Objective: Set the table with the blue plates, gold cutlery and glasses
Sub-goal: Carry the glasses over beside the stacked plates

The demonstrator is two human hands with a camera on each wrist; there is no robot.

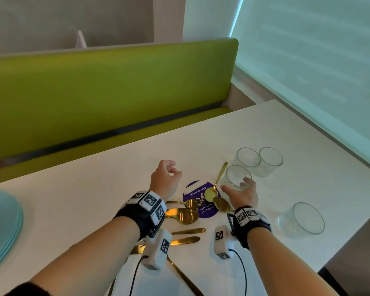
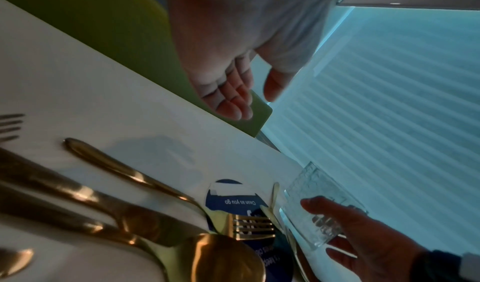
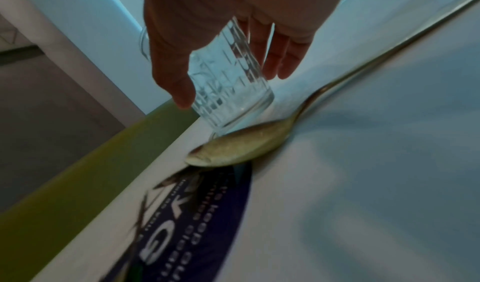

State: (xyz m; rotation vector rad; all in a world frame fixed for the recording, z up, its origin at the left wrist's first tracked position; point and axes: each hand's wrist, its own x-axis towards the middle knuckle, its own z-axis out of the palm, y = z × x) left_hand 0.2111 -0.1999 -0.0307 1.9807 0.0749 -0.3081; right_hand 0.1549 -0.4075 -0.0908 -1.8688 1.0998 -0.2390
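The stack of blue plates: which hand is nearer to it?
Left. The left hand hovers mid-table, apart from the plates at the left edge; the right hand grips a glass farther right.

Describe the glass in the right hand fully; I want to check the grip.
The glass is a short clear tumbler with a cut grid pattern on its wall and a thick base, empty. The right hand grips it from the side, thumb on one side and fingers on the other. In the right wrist view it is tilted, with its base close above the bowl of a gold spoon; whether they touch is unclear. Two more glasses stand behind it.
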